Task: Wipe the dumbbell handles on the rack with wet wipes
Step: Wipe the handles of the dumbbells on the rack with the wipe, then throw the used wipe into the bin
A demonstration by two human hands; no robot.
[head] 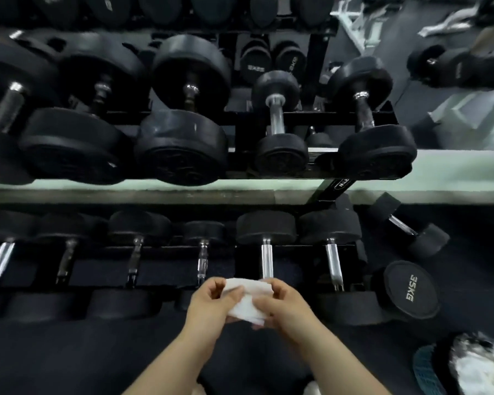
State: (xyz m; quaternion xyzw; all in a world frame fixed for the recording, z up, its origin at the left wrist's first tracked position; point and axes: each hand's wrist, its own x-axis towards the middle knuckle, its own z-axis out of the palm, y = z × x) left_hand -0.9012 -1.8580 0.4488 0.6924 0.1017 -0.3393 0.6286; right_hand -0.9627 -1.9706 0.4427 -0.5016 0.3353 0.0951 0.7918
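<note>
Dumbbell handles (267,260) lie in a row on the lower rack (160,275), just behind the wet wipe (247,302). The left hand (211,305) and right hand (283,306) both pinch it with curled fingers. Pulled too hard, it may tear or drop to the floor (97,352).

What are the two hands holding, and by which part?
A folded white wet wipe: the left hand pinches its left end, the right hand its right end.
</note>
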